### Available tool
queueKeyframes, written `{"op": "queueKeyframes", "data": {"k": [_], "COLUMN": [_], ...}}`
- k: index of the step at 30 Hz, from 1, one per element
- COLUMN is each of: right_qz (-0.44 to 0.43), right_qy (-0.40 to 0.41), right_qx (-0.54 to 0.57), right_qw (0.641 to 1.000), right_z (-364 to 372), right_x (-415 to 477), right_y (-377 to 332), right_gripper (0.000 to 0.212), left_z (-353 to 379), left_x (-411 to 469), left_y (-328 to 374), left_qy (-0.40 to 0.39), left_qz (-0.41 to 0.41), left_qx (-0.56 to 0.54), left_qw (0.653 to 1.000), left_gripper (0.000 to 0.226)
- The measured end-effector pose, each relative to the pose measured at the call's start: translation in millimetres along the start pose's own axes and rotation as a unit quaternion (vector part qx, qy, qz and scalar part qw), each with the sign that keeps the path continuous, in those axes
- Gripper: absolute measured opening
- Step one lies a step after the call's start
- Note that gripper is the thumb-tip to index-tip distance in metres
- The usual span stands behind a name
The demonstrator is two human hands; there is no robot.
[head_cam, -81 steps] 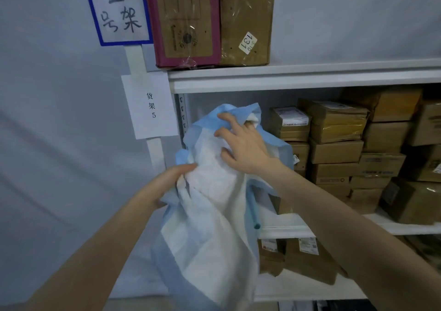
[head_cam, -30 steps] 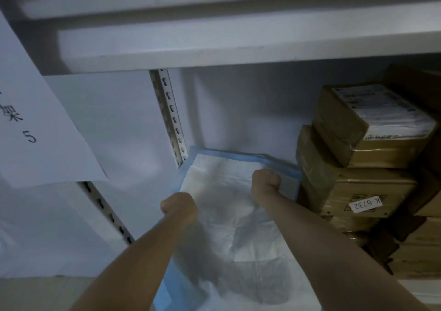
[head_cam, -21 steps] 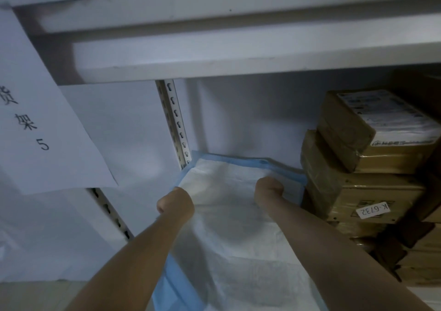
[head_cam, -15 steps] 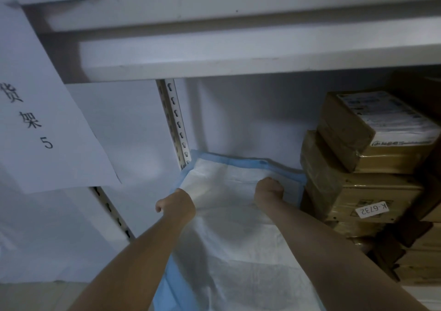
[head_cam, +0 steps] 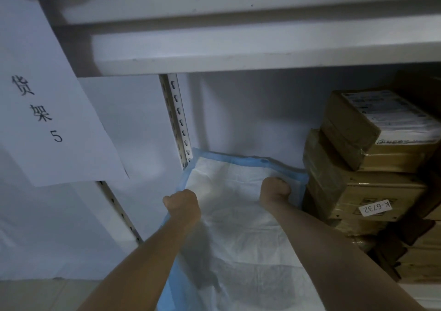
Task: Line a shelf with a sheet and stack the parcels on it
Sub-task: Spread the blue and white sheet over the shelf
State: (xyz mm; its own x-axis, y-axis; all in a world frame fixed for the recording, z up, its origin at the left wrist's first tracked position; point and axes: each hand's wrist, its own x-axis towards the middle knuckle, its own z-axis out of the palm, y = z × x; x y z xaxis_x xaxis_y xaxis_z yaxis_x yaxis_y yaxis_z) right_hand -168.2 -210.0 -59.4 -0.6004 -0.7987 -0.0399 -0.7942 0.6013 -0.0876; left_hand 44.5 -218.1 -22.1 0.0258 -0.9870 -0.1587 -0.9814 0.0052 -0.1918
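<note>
Head view: I see both hands closed in fists on the sheet (head_cam: 238, 227), the left hand (head_cam: 182, 204) gripping its left blue border, the right hand (head_cam: 274, 189) clenched near the far right corner. Whether the right grip pinches fabric or only presses down, I cannot tell. The sheet, white with a blue rim, lies on the shelf (head_cam: 420, 291) with its far edge against the back wall and its near part spilling toward me over the front.

I judge it light, soft and limp: it will wrinkle and slide, so it is best held at the border or corners and drawn taut, never pushed from the middle.

Left of it stands the slotted upright (head_cam: 177, 120), just touching the far left corner. On the right the stacked parcels (head_cam: 372, 172) press close against the blue edge, one tagged K-6732 (head_cam: 376, 207), leaving no spare room that side. The upper shelf (head_cam: 238, 48) hangs low overhead, so I expect little headroom for lifting. A paper sign (head_cam: 45, 100) marked 5 hangs at left, clear of the work.
</note>
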Motion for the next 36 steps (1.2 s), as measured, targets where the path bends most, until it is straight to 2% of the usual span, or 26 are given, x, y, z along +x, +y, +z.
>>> {"op": "queueKeyframes", "data": {"k": [4,6,8,10,12,13,15,18,21,24,27,29,31,34,36], "right_qz": [0.008,-0.019,-0.053,-0.055,-0.002,0.015,-0.009,-0.011,-0.038,-0.044,-0.018,0.006,-0.019,-0.086,-0.119], "right_qy": [0.055,0.1,0.151,0.124,0.047,0.012,-0.014,-0.025,-0.074,-0.099,-0.124,-0.094,-0.018,0.092,0.085], "right_qx": [0.09,0.138,0.133,0.108,0.072,0.058,0.035,0.001,0.004,0.001,-0.007,-0.024,-0.039,-0.034,-0.037], "right_qw": [0.994,0.985,0.978,0.985,0.996,0.998,0.999,1.0,0.997,0.994,0.992,0.995,0.999,0.991,0.989], "right_z": [-15,-32,-39,-34,-24,-15,4,7,14,12,7,0,0,-2,-13], "right_x": [5,13,21,20,11,8,2,-9,-15,-23,-22,-22,-21,-15,-9], "right_y": [-18,-30,-40,-39,-37,-35,-30,-15,3,18,21,17,10,1,-1], "right_gripper": [0.032,0.028,0.022,0.035,0.046,0.051,0.049,0.054,0.068,0.076,0.07,0.067,0.064,0.039,0.038], "left_z": [-2,1,4,10,17,20,23,26,30,28,18,12,8,11,12], "left_x": [1,2,0,-2,0,0,0,-5,-13,-26,-32,-30,-25,-12,-6], "left_y": [-6,-10,-13,-11,-8,-6,-3,0,4,10,15,16,17,22,24], "left_qy": [0.025,0.05,0.058,0.03,-0.023,-0.056,-0.108,-0.125,-0.124,-0.119,-0.094,-0.046,-0.018,-0.02,-0.024], "left_qz": [-0.017,-0.017,-0.028,-0.043,-0.047,-0.052,-0.067,-0.086,-0.057,-0.013,-0.017,-0.058,-0.077,-0.087,-0.081], "left_qx": [-0.062,-0.103,-0.113,-0.095,-0.083,-0.105,-0.186,-0.264,-0.24,-0.21,-0.211,-0.252,-0.245,-0.237,-0.233], "left_qw": [0.998,0.993,0.991,0.994,0.995,0.992,0.974,0.953,0.961,0.97,0.973,0.965,0.966,0.967,0.969], "left_gripper": [0.055,0.048,0.049,0.064,0.073,0.073,0.077,0.08,0.066,0.032,0.026,0.033,0.038,0.036,0.034]}}
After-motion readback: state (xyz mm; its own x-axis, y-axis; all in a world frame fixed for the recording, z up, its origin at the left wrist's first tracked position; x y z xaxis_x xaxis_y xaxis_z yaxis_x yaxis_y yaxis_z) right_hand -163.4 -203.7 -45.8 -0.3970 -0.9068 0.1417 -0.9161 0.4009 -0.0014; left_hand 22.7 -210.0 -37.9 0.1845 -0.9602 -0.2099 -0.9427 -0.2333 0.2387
